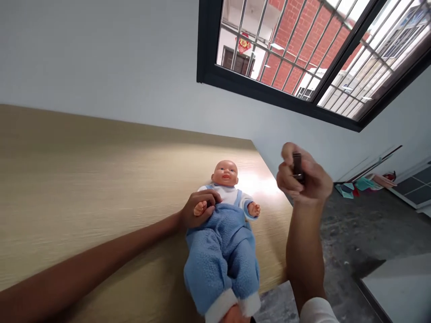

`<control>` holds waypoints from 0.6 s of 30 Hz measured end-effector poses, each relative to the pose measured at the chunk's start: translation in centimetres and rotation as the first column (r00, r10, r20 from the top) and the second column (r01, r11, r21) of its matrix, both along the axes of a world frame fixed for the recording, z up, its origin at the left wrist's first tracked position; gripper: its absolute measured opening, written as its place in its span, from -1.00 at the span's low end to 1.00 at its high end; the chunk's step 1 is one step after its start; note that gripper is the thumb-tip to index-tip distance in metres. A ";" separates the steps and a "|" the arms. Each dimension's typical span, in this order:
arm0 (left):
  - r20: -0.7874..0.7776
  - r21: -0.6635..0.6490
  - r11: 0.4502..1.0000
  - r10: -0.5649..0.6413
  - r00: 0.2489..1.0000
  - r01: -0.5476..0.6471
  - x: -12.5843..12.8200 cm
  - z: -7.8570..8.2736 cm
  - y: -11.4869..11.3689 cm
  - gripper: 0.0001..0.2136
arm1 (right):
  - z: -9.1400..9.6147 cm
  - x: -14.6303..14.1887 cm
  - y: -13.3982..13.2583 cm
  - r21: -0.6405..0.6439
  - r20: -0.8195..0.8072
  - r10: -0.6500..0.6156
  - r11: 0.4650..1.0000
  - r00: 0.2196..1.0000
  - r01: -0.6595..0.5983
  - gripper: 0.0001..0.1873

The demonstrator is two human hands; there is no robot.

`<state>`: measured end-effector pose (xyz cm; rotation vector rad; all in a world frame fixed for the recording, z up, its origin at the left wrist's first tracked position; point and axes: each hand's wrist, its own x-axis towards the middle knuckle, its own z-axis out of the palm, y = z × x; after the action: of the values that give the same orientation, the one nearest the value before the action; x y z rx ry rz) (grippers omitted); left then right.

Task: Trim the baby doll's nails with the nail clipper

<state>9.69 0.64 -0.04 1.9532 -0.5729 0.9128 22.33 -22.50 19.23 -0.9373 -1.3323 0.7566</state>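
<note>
Head view: left hand (198,208) curled on chest of baby doll (222,251), right hand (305,177) pinching small dark object (297,165).

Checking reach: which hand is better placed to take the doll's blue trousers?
Left, probably: the left hand is at the trouser cuffs; the right hand pinches a dark object beyond the table edge.

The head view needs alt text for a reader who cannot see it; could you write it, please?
A person's left hand rests on a baby doll in blue fleece overalls lying on a wood-grain table. The right hand holds up a small dark object.
</note>
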 end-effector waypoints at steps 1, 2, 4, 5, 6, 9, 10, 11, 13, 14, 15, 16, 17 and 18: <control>0.001 0.001 1.000 0.001 1.000 -0.001 0.0 -0.1 0.0 -0.87 | -0.3 -0.2 0.7 -0.020 -0.037 0.024 0.999 0.999 -0.025 -0.74; 0.005 0.001 1.000 0.001 1.000 -0.001 0.1 -0.2 0.0 -0.86 | -0.6 -0.5 1.1 -0.037 -0.070 0.043 0.998 0.997 -0.046 -0.74; 0.019 -0.001 1.000 0.000 1.000 0.000 0.2 -0.6 0.1 -0.86 | -0.9 -0.8 1.6 -0.049 -0.117 0.078 0.995 0.990 -0.084 -0.76; 0.024 -0.003 1.000 -0.001 1.000 0.001 0.3 -0.7 0.1 -0.86 | -0.9 -0.9 1.6 -0.050 -0.130 0.095 0.994 0.987 -0.102 -0.77; 0.026 -0.005 1.000 0.000 1.000 0.000 0.4 -0.8 0.2 -0.86 | -0.9 -0.9 1.6 -0.052 -0.141 0.107 0.992 0.984 -0.116 -0.77; 0.022 -0.012 1.000 -0.007 1.000 0.008 0.4 -0.9 0.2 -0.86 | -0.8 -1.0 1.6 -0.085 -0.161 0.106 0.989 0.981 -0.121 -0.72; 0.021 -0.013 1.000 -0.012 1.000 0.012 0.4 -0.9 0.1 -0.86 | -0.8 -1.0 1.7 -0.101 -0.163 0.093 0.989 0.982 -0.110 -0.69; 0.022 -0.013 1.000 -0.015 1.000 0.015 0.4 -0.8 0.1 -0.86 | -0.8 -1.1 1.7 -0.110 -0.164 0.077 0.989 0.984 -0.095 -0.65; 0.025 -0.009 1.000 -0.014 1.000 0.014 0.3 -0.6 0.1 -0.86 | -0.7 -1.4 1.6 -0.094 -0.156 0.051 0.993 0.986 -0.066 -0.57; 0.022 -0.006 1.000 -0.007 1.000 0.007 0.2 -0.5 0.1 -0.86 | -0.7 -1.6 1.4 -0.064 -0.149 0.042 0.997 0.988 -0.052 -0.54; 0.016 -0.004 1.000 0.002 1.000 -0.001 0.2 -0.4 0.0 -0.86 | -0.6 -1.9 1.0 -0.021 -0.143 0.034 0.999 0.989 -0.038 -0.52; 0.005 -0.001 1.000 0.010 1.000 -0.010 0.1 -0.4 0.0 -0.87 | -0.6 -2.1 0.6 0.020 -0.146 0.021 1.000 0.989 -0.018 -0.50; -0.007 0.001 1.000 0.017 1.000 -0.017 0.0 -0.3 -0.1 -0.87 | -0.5 -2.3 0.1 0.038 -0.154 0.006 0.999 0.988 0.000 -0.50; -0.011 0.002 1.000 0.021 1.000 -0.021 0.0 -0.3 -0.1 -0.87 | -0.5 -2.5 -0.4 0.034 -0.178 -0.027 0.999 0.984 0.033 -0.50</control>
<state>9.69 0.51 -0.38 1.9677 -0.5481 0.9138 19.85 -22.93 18.78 -0.8383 -1.1698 0.7715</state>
